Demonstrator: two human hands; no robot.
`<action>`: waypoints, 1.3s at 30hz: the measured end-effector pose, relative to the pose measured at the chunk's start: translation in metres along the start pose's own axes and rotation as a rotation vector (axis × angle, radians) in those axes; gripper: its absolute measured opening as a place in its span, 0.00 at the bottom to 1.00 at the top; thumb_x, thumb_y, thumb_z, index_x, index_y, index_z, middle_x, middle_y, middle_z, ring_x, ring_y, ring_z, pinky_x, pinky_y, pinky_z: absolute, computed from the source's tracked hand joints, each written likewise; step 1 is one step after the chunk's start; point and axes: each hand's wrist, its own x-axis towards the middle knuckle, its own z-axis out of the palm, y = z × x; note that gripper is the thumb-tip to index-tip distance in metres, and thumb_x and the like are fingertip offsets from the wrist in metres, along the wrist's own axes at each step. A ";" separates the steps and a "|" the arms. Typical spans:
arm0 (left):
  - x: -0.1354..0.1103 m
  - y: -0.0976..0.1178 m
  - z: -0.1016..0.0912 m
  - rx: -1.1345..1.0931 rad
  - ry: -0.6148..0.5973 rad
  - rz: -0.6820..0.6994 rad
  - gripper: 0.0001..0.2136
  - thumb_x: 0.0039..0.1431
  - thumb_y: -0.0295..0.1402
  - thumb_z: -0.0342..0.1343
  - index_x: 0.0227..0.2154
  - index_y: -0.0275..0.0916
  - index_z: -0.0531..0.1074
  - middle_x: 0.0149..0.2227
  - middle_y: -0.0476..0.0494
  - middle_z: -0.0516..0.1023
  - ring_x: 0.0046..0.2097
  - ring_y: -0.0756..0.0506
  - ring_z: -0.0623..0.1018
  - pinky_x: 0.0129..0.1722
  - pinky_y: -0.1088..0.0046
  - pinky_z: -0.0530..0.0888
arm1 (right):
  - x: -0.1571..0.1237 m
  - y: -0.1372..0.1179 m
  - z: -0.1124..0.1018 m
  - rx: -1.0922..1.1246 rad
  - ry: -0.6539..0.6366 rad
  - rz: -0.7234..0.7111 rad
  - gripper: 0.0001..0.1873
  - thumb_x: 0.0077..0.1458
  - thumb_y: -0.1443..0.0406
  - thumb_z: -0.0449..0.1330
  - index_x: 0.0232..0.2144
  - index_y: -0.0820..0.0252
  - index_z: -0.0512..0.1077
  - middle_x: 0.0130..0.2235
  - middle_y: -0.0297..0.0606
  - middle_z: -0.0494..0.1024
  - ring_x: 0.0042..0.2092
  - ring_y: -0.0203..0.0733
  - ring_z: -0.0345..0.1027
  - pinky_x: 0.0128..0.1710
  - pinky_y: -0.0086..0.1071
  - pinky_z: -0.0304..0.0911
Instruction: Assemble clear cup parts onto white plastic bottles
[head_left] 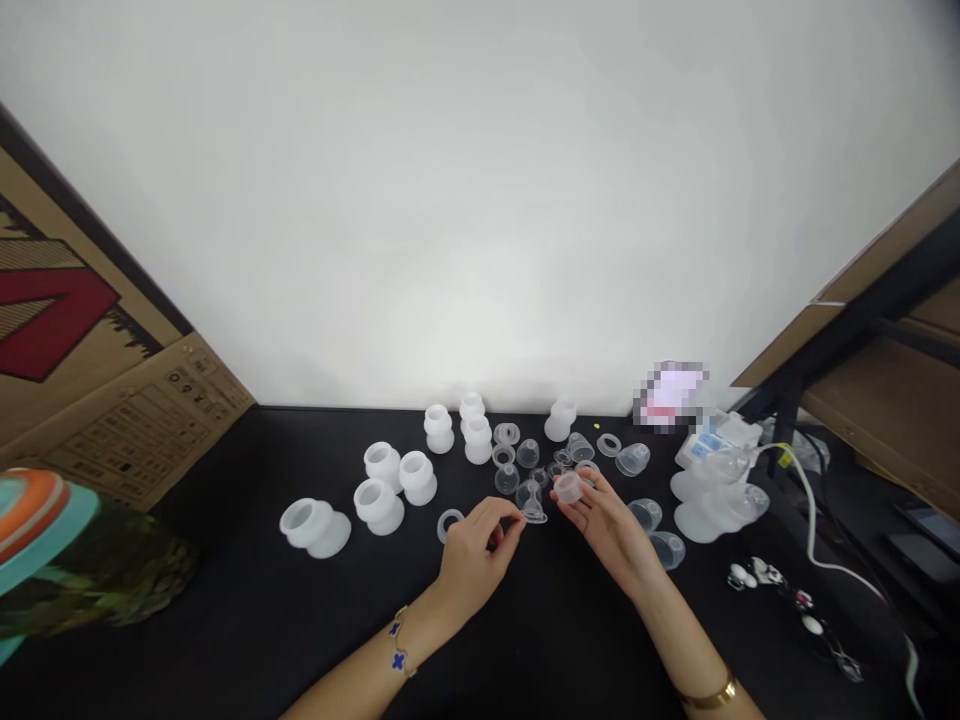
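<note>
A: Two hands over the black table (337, 620), mid-width, toward the far edge. What's the R hand (609, 525) got?
B: Small clear silicone cup (568, 488), pinched btwn thumb & fingers (583, 482). Round, see-through; mouth seems tilted twd the other hand, axis hard to tell.
A: L hand (476, 555)?
B: Curled, fingertips (516, 519) pressed together just beside a clear bell-shaped silicone piece (529, 497), upright, narrow end up, wide rim down on table. Contact? Can't tell.
A: Around them?
B: Frosted white silicone flanges (379, 503), L of hands, near far edge.
</note>
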 end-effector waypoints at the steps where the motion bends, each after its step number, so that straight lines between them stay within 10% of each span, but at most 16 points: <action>1: 0.000 0.000 0.000 -0.003 0.000 -0.003 0.03 0.65 0.28 0.54 0.36 0.40 0.72 0.33 0.49 0.77 0.26 0.52 0.72 0.27 0.78 0.69 | 0.000 0.001 -0.001 0.002 -0.009 0.002 0.19 0.52 0.59 0.70 0.45 0.52 0.72 0.46 0.39 0.81 0.49 0.50 0.75 0.56 0.45 0.60; 22: 0.000 -0.001 0.001 -0.025 -0.013 -0.046 0.03 0.63 0.27 0.54 0.36 0.40 0.73 0.33 0.49 0.77 0.26 0.52 0.73 0.27 0.78 0.70 | 0.000 0.007 -0.003 -0.160 0.004 -0.131 0.22 0.39 0.67 0.75 0.37 0.50 0.74 0.47 0.37 0.78 0.53 0.51 0.67 0.54 0.44 0.59; 39: 0.003 0.001 0.000 -0.045 -0.008 -0.096 0.03 0.64 0.30 0.55 0.36 0.40 0.73 0.31 0.49 0.77 0.26 0.51 0.73 0.27 0.77 0.70 | -0.001 0.007 -0.005 -0.077 0.036 -0.069 0.14 0.50 0.61 0.70 0.40 0.53 0.75 0.46 0.39 0.80 0.49 0.48 0.71 0.48 0.40 0.65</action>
